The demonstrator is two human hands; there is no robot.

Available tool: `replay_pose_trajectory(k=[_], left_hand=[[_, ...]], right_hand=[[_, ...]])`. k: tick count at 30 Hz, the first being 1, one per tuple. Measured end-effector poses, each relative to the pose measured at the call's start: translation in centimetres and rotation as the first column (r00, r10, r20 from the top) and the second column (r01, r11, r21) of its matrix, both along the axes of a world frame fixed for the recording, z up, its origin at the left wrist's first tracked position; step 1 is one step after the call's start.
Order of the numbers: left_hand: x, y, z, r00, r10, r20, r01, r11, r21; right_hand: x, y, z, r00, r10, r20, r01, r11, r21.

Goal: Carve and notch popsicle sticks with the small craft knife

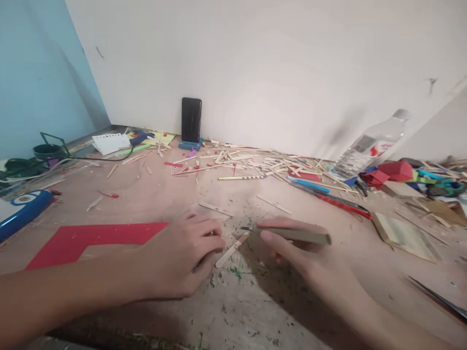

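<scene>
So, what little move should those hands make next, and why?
I'd probably have the left hand steady the near end of the small wooden stick: that hand is close beside it, with no clear grip on it, while the right hand holds a tool whose dark tip is close to the stick's far end.

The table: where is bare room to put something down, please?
Mostly bare: between the right hand and the wood block; also between the red paper and the stick pile. Crowded: along the wall and around the bottle. Green crumbs beside the left hand.
</scene>
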State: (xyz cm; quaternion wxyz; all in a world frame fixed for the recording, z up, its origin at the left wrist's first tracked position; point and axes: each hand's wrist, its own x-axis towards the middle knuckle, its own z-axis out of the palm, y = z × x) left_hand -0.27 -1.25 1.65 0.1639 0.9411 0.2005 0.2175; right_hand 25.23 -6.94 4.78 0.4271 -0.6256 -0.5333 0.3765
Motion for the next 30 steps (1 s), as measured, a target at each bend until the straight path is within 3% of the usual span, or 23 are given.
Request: replay_pose_trajectory(k=[10, 19, 30], left_hand=[[0.2, 0.5, -1.5, 0.998, -0.051, 0.039, 0.049, 0.998, 0.035], [-0.3, 0.8, -1.0, 0.997, -0.076, 0.024, 0.076, 0.997, 0.012], [-0.5, 1.2, -2.0, 0.991, -0.103, 0.089, 0.097, 0.993, 0.07]], right_hand=[[0.7, 0.3, -1.9, 0.991, 0.131, -0.028, -0.132, 0.991, -0.031], [0.3, 0.2, -1.5, 0.979, 0.194, -0.068, -0.198, 0.979, -0.048], [0.5, 0.5, -1.6, 0.971, 0.234, -0.039, -0.237, 0.968, -0.084]])
